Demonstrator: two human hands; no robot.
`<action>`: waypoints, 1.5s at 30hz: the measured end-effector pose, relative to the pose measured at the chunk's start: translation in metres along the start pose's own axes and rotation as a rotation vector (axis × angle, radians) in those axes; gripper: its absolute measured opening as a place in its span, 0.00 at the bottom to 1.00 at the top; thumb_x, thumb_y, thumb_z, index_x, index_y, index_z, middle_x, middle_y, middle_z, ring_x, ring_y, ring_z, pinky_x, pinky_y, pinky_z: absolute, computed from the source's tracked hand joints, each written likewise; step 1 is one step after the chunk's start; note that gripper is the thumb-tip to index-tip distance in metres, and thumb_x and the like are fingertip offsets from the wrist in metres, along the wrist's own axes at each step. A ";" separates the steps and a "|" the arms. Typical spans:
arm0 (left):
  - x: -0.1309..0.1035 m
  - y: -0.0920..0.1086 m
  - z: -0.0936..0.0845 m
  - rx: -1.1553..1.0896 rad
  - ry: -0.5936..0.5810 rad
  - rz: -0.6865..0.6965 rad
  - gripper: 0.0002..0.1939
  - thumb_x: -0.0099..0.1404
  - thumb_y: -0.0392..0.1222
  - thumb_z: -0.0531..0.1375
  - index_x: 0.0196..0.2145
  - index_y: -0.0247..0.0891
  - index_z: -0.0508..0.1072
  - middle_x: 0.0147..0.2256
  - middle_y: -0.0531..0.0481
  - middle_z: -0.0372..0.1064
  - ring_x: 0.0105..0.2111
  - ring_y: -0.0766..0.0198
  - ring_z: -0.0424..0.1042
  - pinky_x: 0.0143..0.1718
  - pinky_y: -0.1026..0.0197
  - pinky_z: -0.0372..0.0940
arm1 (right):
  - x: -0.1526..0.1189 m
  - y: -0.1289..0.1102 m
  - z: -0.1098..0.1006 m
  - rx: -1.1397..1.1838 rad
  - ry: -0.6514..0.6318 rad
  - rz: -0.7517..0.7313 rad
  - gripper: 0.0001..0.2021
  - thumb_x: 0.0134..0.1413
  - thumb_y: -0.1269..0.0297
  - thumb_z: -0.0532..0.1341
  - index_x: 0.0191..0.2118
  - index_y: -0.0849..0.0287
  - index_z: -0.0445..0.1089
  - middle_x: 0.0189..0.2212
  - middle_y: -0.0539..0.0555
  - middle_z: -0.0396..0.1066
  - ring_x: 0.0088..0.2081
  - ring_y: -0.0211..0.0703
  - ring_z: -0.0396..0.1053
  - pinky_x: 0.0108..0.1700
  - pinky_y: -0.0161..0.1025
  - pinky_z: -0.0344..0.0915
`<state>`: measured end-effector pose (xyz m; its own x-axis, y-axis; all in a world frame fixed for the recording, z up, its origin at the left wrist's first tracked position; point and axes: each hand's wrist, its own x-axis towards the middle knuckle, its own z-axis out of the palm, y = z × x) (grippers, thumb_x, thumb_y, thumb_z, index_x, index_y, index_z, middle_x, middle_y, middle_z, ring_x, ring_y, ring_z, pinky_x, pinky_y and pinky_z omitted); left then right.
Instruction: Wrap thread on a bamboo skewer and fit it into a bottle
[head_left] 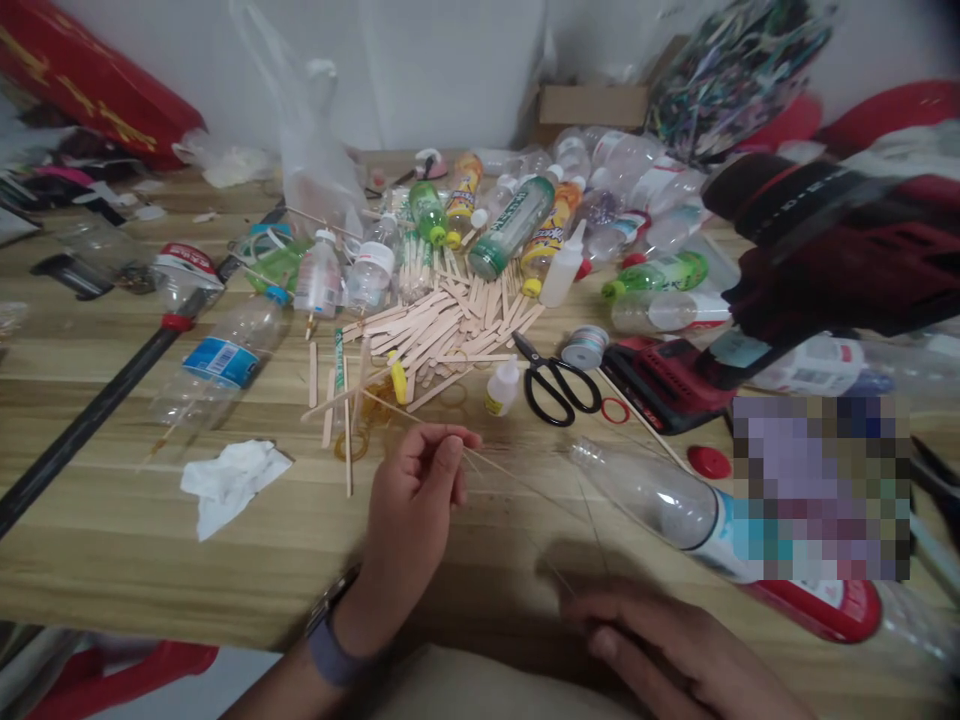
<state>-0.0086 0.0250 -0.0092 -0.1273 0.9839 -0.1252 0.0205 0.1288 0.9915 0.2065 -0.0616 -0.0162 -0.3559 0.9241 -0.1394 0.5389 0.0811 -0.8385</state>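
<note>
My left hand pinches a thin wooden stick between thumb and fingers; the stick slants down to the right. Fine thread runs from near this hand toward my right hand, which is lower right, slightly blurred, with its fingers curled around the thread's end. Beyond my left hand lies a heap of flat wooden sticks. A small glue bottle, black scissors and a thread spool lie between the heap and my hands.
A clear plastic bottle lies beside my right hand. The red and black power drill stands at right. Plastic bottles crowd the back. At left are a dark rod, a blue-labelled bottle and crumpled tissue.
</note>
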 end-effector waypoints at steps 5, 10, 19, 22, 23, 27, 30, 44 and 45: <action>0.003 0.015 -0.009 0.122 0.122 0.162 0.08 0.67 0.43 0.57 0.35 0.38 0.73 0.31 0.53 0.75 0.20 0.71 0.63 0.21 0.66 0.59 | 0.003 -0.004 -0.007 -0.001 0.070 -0.058 0.09 0.63 0.61 0.58 0.42 0.46 0.77 0.36 0.51 0.79 0.35 0.46 0.78 0.36 0.36 0.77; 0.006 0.030 -0.031 0.431 0.197 0.270 0.06 0.67 0.44 0.57 0.37 0.42 0.73 0.30 0.54 0.73 0.24 0.66 0.67 0.26 0.63 0.61 | 0.005 -0.001 -0.017 0.021 0.172 0.025 0.09 0.63 0.57 0.59 0.40 0.48 0.77 0.33 0.52 0.77 0.33 0.45 0.76 0.34 0.34 0.74; 0.007 0.015 -0.033 0.357 -0.051 0.082 0.07 0.66 0.44 0.56 0.34 0.41 0.72 0.22 0.57 0.66 0.21 0.65 0.66 0.24 0.64 0.60 | 0.018 0.005 -0.028 0.208 0.522 0.223 0.19 0.60 0.43 0.59 0.45 0.53 0.72 0.22 0.52 0.70 0.22 0.43 0.68 0.23 0.36 0.68; 0.002 0.000 -0.016 0.317 -0.114 0.033 0.08 0.67 0.44 0.55 0.35 0.39 0.71 0.23 0.56 0.66 0.23 0.65 0.67 0.26 0.63 0.60 | 0.018 -0.014 -0.026 -0.102 0.639 0.170 0.23 0.62 0.48 0.59 0.60 0.49 0.63 0.31 0.55 0.74 0.23 0.45 0.69 0.21 0.38 0.66; -0.001 -0.003 -0.009 0.314 -0.132 0.025 0.08 0.67 0.44 0.54 0.35 0.39 0.71 0.23 0.56 0.67 0.23 0.65 0.67 0.27 0.63 0.60 | 0.021 -0.021 -0.024 -0.187 0.622 0.087 0.21 0.63 0.52 0.58 0.60 0.47 0.63 0.37 0.57 0.74 0.25 0.45 0.70 0.24 0.40 0.68; -0.012 -0.011 0.010 0.347 -0.220 0.055 0.09 0.69 0.43 0.53 0.36 0.40 0.71 0.24 0.55 0.66 0.26 0.64 0.66 0.30 0.62 0.60 | 0.050 -0.034 -0.011 -0.193 0.346 -0.181 0.16 0.63 0.64 0.56 0.54 0.51 0.69 0.54 0.59 0.69 0.48 0.54 0.72 0.47 0.48 0.69; -0.015 -0.011 0.015 0.365 -0.256 0.082 0.08 0.69 0.41 0.52 0.36 0.40 0.71 0.27 0.54 0.67 0.30 0.62 0.67 0.33 0.60 0.59 | 0.072 -0.027 -0.006 -0.050 0.087 -0.131 0.10 0.63 0.64 0.56 0.46 0.54 0.72 0.44 0.57 0.74 0.47 0.52 0.72 0.47 0.46 0.66; 0.000 -0.020 0.005 0.086 -0.462 -0.276 0.10 0.65 0.45 0.54 0.34 0.37 0.70 0.22 0.57 0.61 0.23 0.67 0.62 0.25 0.63 0.55 | 0.093 -0.003 -0.001 0.508 0.150 0.184 0.13 0.50 0.59 0.62 0.20 0.58 0.65 0.19 0.49 0.60 0.25 0.39 0.57 0.28 0.36 0.53; 0.000 -0.021 0.006 0.086 -0.458 -0.298 0.10 0.64 0.46 0.54 0.33 0.37 0.70 0.22 0.57 0.61 0.23 0.68 0.61 0.25 0.63 0.55 | 0.094 -0.005 0.001 0.591 0.171 0.208 0.13 0.50 0.57 0.62 0.21 0.57 0.64 0.21 0.49 0.61 0.26 0.40 0.58 0.29 0.36 0.56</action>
<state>-0.0035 0.0231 -0.0301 0.3042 0.8540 -0.4221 0.1325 0.4008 0.9065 0.1694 0.0248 -0.0259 -0.1364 0.9488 -0.2850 0.0547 -0.2800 -0.9584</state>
